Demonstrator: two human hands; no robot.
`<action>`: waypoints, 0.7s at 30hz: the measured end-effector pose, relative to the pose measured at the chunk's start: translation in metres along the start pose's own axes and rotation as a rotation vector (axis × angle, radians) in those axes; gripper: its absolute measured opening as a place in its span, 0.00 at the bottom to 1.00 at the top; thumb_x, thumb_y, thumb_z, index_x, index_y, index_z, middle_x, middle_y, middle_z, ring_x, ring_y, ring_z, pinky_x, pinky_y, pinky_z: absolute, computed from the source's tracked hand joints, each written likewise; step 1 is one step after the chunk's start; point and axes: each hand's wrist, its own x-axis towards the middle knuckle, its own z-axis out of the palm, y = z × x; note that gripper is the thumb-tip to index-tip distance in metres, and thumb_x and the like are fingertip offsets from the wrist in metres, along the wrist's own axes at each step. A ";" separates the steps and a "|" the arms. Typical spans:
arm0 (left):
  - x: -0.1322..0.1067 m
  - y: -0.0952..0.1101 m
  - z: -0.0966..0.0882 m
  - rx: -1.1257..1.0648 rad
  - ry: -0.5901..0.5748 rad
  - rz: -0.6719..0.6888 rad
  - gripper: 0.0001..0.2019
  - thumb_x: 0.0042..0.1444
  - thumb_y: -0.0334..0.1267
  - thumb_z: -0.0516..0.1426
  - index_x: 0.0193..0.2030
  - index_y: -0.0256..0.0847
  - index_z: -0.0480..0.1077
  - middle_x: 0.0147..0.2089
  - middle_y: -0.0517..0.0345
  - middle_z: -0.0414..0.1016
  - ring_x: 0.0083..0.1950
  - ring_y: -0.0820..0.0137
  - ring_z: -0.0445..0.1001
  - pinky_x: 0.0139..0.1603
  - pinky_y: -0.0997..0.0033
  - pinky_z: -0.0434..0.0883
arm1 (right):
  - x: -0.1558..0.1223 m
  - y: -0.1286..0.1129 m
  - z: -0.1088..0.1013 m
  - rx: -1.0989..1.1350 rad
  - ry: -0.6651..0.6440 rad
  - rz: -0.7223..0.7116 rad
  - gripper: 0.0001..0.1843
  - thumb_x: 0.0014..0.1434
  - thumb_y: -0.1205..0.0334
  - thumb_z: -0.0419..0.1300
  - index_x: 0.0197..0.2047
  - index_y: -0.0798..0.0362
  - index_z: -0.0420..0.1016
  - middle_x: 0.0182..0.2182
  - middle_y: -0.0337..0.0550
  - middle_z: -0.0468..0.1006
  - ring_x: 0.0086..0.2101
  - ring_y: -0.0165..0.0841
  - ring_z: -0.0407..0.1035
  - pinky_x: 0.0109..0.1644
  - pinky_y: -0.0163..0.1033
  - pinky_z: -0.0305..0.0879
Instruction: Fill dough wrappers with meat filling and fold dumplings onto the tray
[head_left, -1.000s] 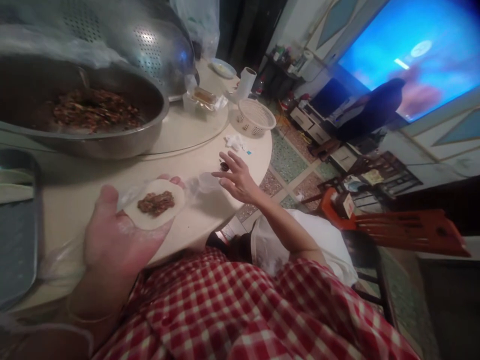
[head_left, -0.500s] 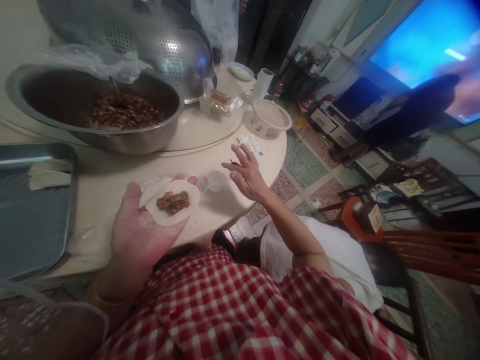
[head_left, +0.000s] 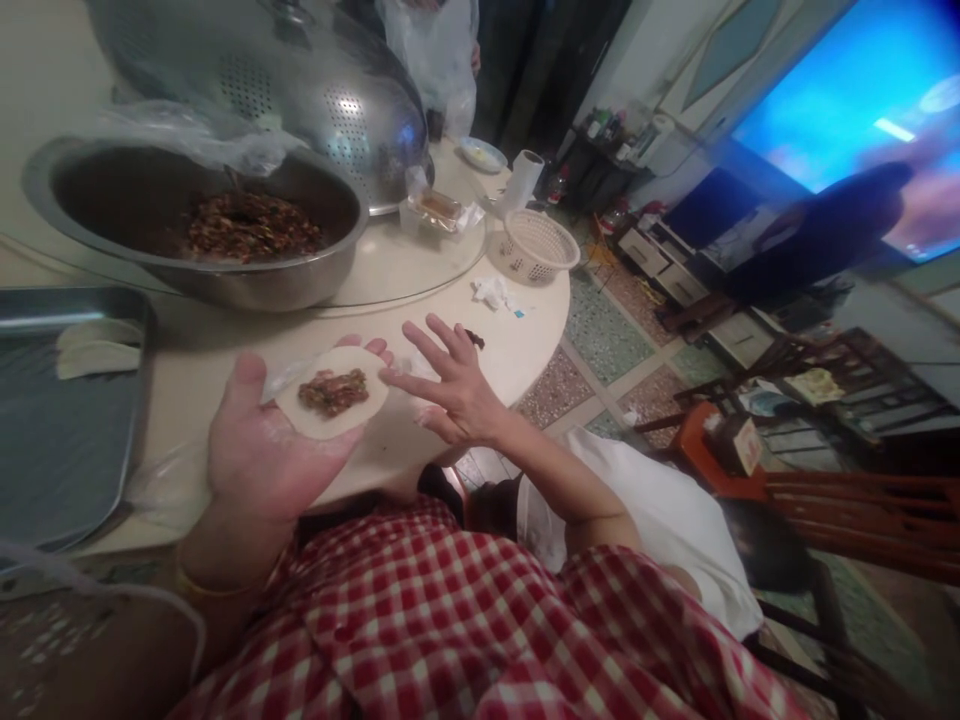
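Observation:
My left hand is turned palm up, bearing a round dumpling wrapper across the palm and fingers. A mound of minced filling lies in the middle of the wrapper, which is flat and unfolded. Fingers spread, my right hand hovers at the wrapper's right edge; whether a fingertip touches it I cannot tell. At the left, a metal tray holds folded dumplings. Behind my left hand stands a large steel bowl with more filling and a utensil partly hidden under plastic film.
Beyond the bowl stands a big perforated steel lid. A clear box, a plastic basket, a paper roll, a plate and crumpled tissue rest around the table's right side. A person stands before the bright screen.
My right hand has moved left and nearer, from over the table to the wrapper's edge, fingers spreading. My left hand with the wrapper has shifted slightly left.

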 end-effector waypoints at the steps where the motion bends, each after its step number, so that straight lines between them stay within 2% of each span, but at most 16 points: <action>1: 0.000 0.001 0.000 -0.005 0.005 0.005 0.36 0.70 0.56 0.41 0.67 0.22 0.60 0.50 0.33 0.82 0.50 0.56 0.83 0.43 0.62 0.81 | -0.003 -0.002 0.001 0.006 0.000 -0.004 0.31 0.61 0.37 0.61 0.65 0.35 0.71 0.73 0.40 0.59 0.74 0.49 0.41 0.76 0.64 0.33; 6: 0.000 0.003 0.002 -0.018 -0.001 -0.008 0.35 0.71 0.56 0.38 0.67 0.27 0.62 0.47 0.37 0.83 0.44 0.59 0.84 0.36 0.65 0.81 | -0.013 -0.011 0.002 0.070 0.027 -0.058 0.32 0.58 0.31 0.61 0.62 0.32 0.73 0.70 0.38 0.64 0.73 0.49 0.46 0.76 0.64 0.36; 8: -0.001 0.003 0.002 -0.032 -0.014 -0.009 0.35 0.70 0.57 0.39 0.66 0.26 0.63 0.47 0.36 0.83 0.44 0.59 0.84 0.37 0.65 0.81 | -0.014 -0.012 0.006 0.051 0.062 -0.043 0.34 0.58 0.30 0.59 0.63 0.33 0.72 0.70 0.40 0.65 0.73 0.50 0.46 0.76 0.64 0.36; 11: -0.001 0.004 0.003 -0.045 -0.013 -0.016 0.34 0.70 0.58 0.40 0.65 0.29 0.65 0.50 0.36 0.83 0.46 0.58 0.84 0.38 0.63 0.81 | -0.015 -0.016 0.015 -0.064 0.123 -0.058 0.36 0.59 0.30 0.58 0.66 0.34 0.69 0.70 0.41 0.65 0.74 0.50 0.44 0.77 0.63 0.32; 15: -0.001 0.004 0.005 -0.052 0.069 -0.085 0.34 0.69 0.59 0.36 0.63 0.36 0.68 0.49 0.41 0.83 0.44 0.59 0.84 0.35 0.63 0.80 | -0.016 -0.028 0.025 -0.171 0.233 -0.176 0.38 0.58 0.25 0.54 0.66 0.32 0.68 0.69 0.38 0.65 0.75 0.46 0.39 0.77 0.59 0.24; 17: -0.002 0.003 0.003 -0.059 0.055 -0.111 0.34 0.69 0.61 0.38 0.62 0.38 0.69 0.51 0.41 0.82 0.47 0.58 0.83 0.39 0.61 0.81 | -0.014 -0.035 0.025 -0.183 0.293 -0.197 0.39 0.57 0.24 0.53 0.65 0.32 0.69 0.68 0.38 0.67 0.75 0.45 0.36 0.77 0.59 0.23; 21: -0.001 -0.002 -0.007 -0.067 -0.039 -0.144 0.32 0.68 0.62 0.42 0.63 0.42 0.68 0.56 0.43 0.80 0.58 0.55 0.79 0.55 0.54 0.78 | -0.004 -0.043 0.017 -0.135 0.364 -0.273 0.37 0.57 0.25 0.55 0.60 0.37 0.75 0.65 0.41 0.71 0.76 0.44 0.31 0.78 0.56 0.27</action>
